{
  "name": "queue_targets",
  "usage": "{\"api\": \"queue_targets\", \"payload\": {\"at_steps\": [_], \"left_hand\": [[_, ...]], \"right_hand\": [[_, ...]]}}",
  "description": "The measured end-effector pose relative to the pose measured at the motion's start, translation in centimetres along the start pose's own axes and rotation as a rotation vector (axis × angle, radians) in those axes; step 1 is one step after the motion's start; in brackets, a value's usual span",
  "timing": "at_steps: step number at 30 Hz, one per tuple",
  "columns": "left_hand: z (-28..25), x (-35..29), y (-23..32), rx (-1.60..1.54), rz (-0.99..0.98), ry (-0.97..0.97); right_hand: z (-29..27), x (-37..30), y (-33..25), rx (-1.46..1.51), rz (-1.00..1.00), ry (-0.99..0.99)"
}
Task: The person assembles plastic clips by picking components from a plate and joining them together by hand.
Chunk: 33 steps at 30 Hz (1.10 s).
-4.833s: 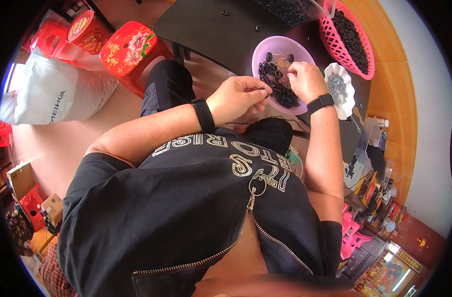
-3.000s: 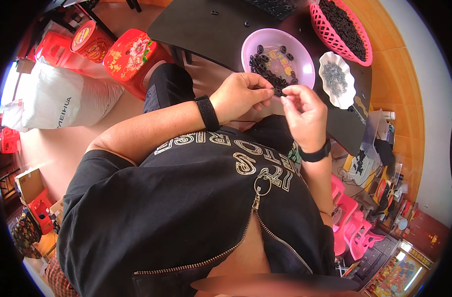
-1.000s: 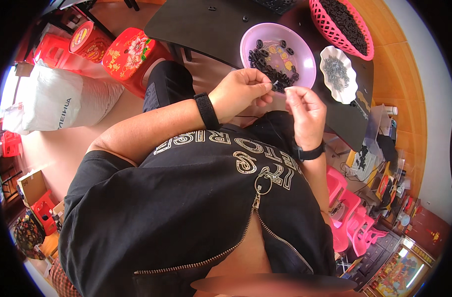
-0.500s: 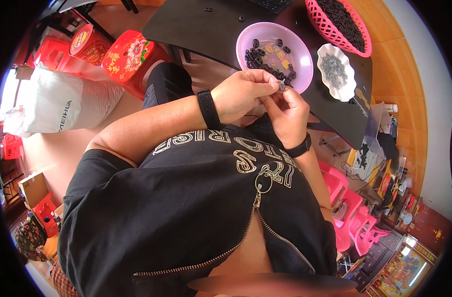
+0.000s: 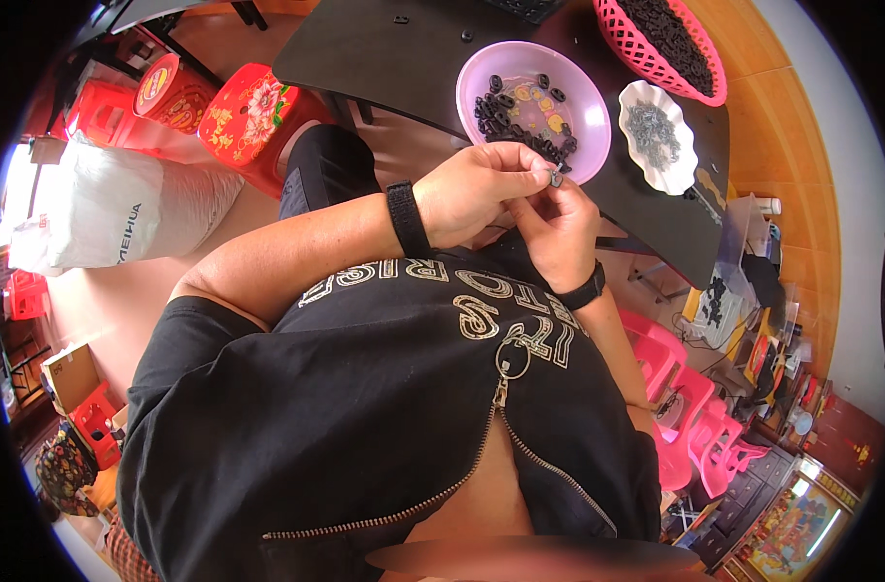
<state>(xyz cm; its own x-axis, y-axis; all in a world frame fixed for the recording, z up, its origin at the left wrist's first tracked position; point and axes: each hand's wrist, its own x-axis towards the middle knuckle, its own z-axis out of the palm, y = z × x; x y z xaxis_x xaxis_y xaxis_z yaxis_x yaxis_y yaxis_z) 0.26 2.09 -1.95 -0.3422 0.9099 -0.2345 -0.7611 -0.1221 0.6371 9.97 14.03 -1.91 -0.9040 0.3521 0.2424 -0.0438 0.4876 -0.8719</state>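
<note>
My left hand and my right hand meet just in front of the pink bowl's near rim. A small dark, greyish piece is pinched at their fingertips; its exact kind is too small to make out. Both hands are closed on it, the left thumb and forefinger pressing from the left, the right fingers bent around it. Right behind them the pale pink plastic bowl holds many small black oval parts, heaped toward its left and near sides. Part of the right fingers is hidden.
A white scalloped dish of small clear or metallic bits sits right of the bowl on the black table. Beyond it stands a pink basket full of black parts. Red stools and a white sack are at left, pink chairs at lower right.
Both hands have shifted very slightly, with the fingers turning a little around the small piece. It stays held at the fingertips, and the bowl's contents look the same.
</note>
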Motion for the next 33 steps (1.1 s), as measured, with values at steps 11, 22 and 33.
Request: {"api": "queue_targets", "payload": {"at_steps": [11, 22, 33], "left_hand": [[0.4, -0.7, 0.7, 0.078, 0.066, 0.031], [0.3, -1.3, 1.3, 0.373, 0.128, 0.137], [0.0, -1.1, 0.7, 0.326, 0.082, 0.208]], "right_hand": [[-0.4, -0.3, -0.4, 0.123, 0.090, 0.047], [-1.3, -0.5, -0.4, 0.102, 0.043, 0.160], [-1.4, -0.4, -0.9, -0.359, -0.312, 0.117]]}}
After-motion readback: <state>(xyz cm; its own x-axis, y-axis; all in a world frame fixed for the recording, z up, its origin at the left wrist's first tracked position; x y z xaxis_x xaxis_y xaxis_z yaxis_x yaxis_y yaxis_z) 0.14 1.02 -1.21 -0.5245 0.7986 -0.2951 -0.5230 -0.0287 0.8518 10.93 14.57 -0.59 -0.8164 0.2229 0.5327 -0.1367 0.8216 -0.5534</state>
